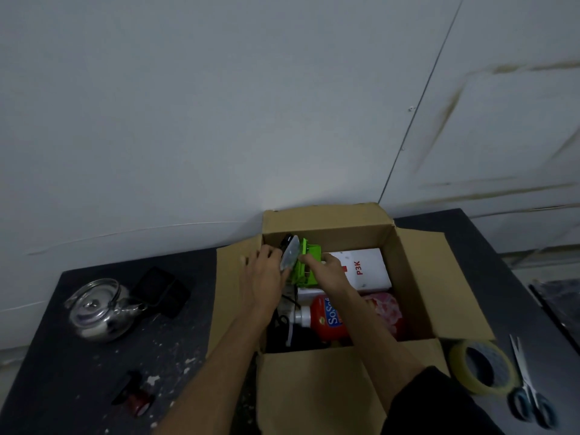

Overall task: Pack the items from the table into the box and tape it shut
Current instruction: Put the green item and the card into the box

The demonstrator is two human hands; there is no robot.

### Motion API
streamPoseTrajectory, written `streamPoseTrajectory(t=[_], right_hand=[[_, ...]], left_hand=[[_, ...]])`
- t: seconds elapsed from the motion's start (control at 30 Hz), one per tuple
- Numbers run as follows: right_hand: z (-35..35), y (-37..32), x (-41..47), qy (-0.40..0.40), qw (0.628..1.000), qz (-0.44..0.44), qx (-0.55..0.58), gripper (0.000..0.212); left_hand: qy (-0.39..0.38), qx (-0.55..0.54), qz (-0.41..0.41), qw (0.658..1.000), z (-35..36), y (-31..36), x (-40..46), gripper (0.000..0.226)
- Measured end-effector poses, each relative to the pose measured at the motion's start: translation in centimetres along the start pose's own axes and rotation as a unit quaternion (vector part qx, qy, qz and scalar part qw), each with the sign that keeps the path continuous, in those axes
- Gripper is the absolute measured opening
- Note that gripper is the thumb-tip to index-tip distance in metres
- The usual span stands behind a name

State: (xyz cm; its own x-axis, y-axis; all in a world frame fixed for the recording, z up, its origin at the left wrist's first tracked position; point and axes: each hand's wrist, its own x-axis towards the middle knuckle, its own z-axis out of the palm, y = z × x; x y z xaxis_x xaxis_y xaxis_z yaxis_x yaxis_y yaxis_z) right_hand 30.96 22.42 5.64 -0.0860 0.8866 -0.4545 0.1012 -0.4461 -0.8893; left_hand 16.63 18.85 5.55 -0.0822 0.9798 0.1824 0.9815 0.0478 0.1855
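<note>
Both hands are down inside the open cardboard box [408,277], flaps splayed outward on all four sides. The left hand [262,277] grips a bright green plastic tool [306,265] along its grey curved plate, fingers wrapped round the plate's edge; the right hand [329,271] pinches the green body from the other side. The tool sits in the box's far-left corner, close against the back wall, with little spare room there.

Further right in the box lies a white case marked P3K [367,268], and nearer the front a red bottle [329,318] on its side beside a pink patterned bag [386,309]. The right forearm crosses over the bottle and hides part of it. Dark items under the left wrist are too shadowed to name.

On the dark table [78,372], left of the box, stand a glass kettle [97,309], a black pouch [160,290] just behind it, and near the front edge a small dark red object [136,395], blurred. Right of the box, a tape roll [481,367] touches the front flap's corner, scissors [527,390] just beside it.
</note>
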Motion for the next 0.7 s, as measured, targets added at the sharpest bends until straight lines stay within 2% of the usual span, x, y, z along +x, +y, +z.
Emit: streamPoseTrajectory(t=[0.17,0.33,0.43,0.53,0.7], right_hand=[[0.6,1.5,1.4,0.004,0.999,0.044,-0.03,0.019],[1.3,2.4,2.7,0.023,0.996,0.042,-0.076,0.03],[1.6,2.7,3.4,0.04,0.993,0.035,-0.107,0.017],[1.7,3.4,4.4,0.046,0.989,0.02,-0.138,0.012],[1.5,4.2,5.6,0.061,0.977,0.003,-0.206,0.03]], left_hand=[[-0.012,0.055,-0.01,0.998,0.4,0.9,0.2,0.02],[-0.035,0.085,-0.024,0.995,0.9,1.3,0.8,0.019],[-0.077,0.107,0.015,0.991,1.4,1.2,0.8,0.026],[-0.09,0.122,0.041,0.988,1.3,0.8,0.5,0.032],[-0.146,0.165,0.089,0.971,0.0,0.4,0.5,0.042]])
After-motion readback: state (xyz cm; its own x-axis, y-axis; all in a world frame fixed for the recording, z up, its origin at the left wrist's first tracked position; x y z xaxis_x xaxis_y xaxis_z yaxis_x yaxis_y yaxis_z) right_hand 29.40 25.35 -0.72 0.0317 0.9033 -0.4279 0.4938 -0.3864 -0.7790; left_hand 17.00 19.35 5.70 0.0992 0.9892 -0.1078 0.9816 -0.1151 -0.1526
